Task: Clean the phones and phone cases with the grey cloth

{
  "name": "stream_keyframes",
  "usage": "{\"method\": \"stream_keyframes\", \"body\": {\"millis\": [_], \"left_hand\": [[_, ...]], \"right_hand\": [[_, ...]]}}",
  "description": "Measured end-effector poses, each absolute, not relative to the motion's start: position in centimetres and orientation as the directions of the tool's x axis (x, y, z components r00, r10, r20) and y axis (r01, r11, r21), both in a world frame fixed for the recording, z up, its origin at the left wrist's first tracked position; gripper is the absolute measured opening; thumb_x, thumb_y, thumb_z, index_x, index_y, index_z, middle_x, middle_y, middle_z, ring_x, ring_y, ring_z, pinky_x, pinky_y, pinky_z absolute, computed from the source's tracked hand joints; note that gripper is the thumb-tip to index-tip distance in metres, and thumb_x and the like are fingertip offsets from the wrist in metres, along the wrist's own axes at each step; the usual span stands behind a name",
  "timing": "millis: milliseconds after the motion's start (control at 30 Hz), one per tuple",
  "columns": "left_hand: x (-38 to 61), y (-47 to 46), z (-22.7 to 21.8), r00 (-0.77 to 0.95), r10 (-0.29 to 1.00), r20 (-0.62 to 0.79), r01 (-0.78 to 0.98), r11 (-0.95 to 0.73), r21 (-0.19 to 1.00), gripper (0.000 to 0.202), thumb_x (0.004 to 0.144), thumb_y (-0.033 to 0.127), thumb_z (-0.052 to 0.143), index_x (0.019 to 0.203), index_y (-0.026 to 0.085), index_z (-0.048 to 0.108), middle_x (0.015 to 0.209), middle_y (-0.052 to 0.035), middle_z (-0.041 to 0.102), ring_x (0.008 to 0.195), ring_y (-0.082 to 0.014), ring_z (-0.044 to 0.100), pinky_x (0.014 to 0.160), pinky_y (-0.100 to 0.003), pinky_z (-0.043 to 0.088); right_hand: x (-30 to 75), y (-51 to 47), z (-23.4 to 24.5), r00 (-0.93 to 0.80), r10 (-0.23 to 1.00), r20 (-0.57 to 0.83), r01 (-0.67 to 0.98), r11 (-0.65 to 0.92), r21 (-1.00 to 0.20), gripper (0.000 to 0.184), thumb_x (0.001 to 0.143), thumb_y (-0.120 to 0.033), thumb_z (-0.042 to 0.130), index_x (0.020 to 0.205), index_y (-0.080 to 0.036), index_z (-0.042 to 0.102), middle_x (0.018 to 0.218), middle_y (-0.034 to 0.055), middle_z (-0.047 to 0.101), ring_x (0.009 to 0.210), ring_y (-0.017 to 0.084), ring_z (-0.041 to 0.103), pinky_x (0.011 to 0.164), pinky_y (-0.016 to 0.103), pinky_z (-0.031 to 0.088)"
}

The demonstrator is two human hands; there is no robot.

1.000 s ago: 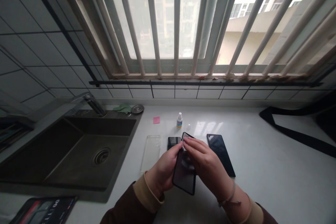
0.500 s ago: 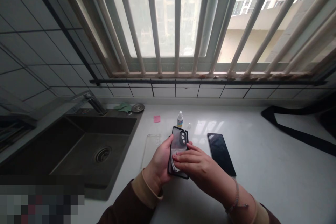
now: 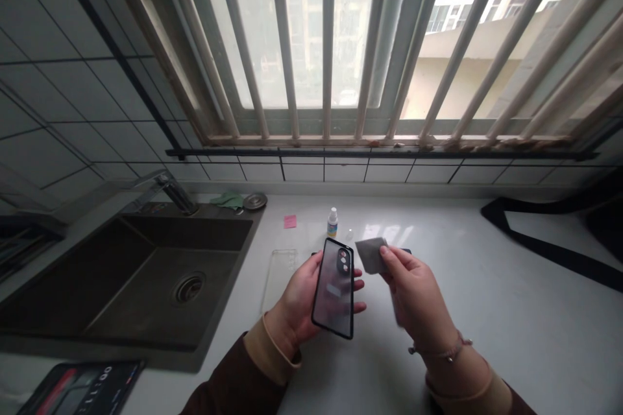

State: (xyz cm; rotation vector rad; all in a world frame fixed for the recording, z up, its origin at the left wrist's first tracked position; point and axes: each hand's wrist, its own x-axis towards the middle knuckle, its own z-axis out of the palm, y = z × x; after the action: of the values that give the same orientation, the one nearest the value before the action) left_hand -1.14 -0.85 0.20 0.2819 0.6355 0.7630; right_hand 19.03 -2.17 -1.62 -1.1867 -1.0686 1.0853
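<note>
My left hand [image 3: 302, 298] grips a dark phone case [image 3: 333, 288] upright above the white counter [image 3: 487, 311], its back with the camera cut-out facing me. My right hand [image 3: 416, 295] pinches a small grey wipe [image 3: 370, 254] just to the right of the case, lifted off it. A clear phone case [image 3: 278, 271] lies on the counter left of my left hand. A dark phone lies flat behind my right hand, mostly hidden by it.
A small white dropper bottle [image 3: 332, 222] and a pink sticky note [image 3: 290, 221] stand near the tiled wall. A dark sink [image 3: 146, 272] with a tap [image 3: 168, 188] fills the left. A black strap [image 3: 540, 240] lies at right. A device with a lit screen [image 3: 82, 389] sits bottom left.
The case was turned over from its inner side to its back. My right hand, which was wiping the case, has lifted the grey wipe off to the right.
</note>
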Motion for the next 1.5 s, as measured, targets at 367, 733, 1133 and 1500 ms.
{"method": "stream_keyframes", "body": {"millis": [367, 733, 1133, 1500], "left_hand": [[-0.1, -1.8, -0.6, 0.706, 0.630, -0.324, -0.514, 0.770, 0.378, 0.050, 0.109, 0.044, 0.044, 0.125, 0.008, 0.072, 0.104, -0.0196, 0.079, 0.098, -0.0312, 0.077, 0.094, -0.044, 0.058], [-0.6, -1.2, -0.1, 0.659, 0.663, -0.355, -0.582, 0.749, 0.317, 0.044, 0.108, 0.040, 0.045, 0.108, 0.006, 0.074, 0.100, -0.0172, 0.078, 0.093, -0.0233, 0.076, 0.086, -0.028, 0.057], [-1.3, -0.7, -0.2, 0.656, 0.650, -0.384, -0.531, 0.759, 0.378, 0.057, 0.104, 0.050, 0.045, 0.106, 0.001, 0.074, 0.103, -0.0234, 0.077, 0.099, -0.0309, 0.076, 0.098, -0.037, 0.056], [-2.0, 0.0, -0.2, 0.513, 0.719, -0.469, -0.588, 0.692, 0.419, 0.051, 0.105, 0.047, 0.045, 0.107, 0.005, 0.074, 0.094, -0.0176, 0.077, 0.078, -0.0247, 0.073, 0.078, -0.036, 0.059]], "right_hand": [[16.7, -3.0, -2.1, -0.288, 0.739, 0.610, 0.593, 0.637, -0.492, 0.031, 0.105, -0.014, 0.055, 0.127, -0.025, 0.074, 0.123, 0.0119, 0.073, 0.113, 0.027, 0.068, 0.112, 0.056, 0.053], [15.6, -3.9, -2.0, -0.490, 0.622, 0.611, 0.449, 0.780, -0.436, 0.025, 0.105, -0.012, 0.057, 0.118, -0.027, 0.072, 0.112, 0.0056, 0.076, 0.100, 0.022, 0.069, 0.117, 0.057, 0.045], [16.0, -4.9, -0.2, -0.680, 0.554, 0.480, 0.358, 0.823, -0.441, 0.024, 0.107, -0.014, 0.056, 0.111, -0.027, 0.075, 0.099, 0.0021, 0.075, 0.098, 0.018, 0.068, 0.118, 0.044, 0.044], [17.9, -4.0, 0.7, -0.535, 0.759, 0.370, 0.376, 0.606, -0.701, 0.025, 0.109, -0.024, 0.051, 0.098, -0.024, 0.074, 0.097, 0.0064, 0.075, 0.098, 0.021, 0.071, 0.102, 0.039, 0.060]]}}
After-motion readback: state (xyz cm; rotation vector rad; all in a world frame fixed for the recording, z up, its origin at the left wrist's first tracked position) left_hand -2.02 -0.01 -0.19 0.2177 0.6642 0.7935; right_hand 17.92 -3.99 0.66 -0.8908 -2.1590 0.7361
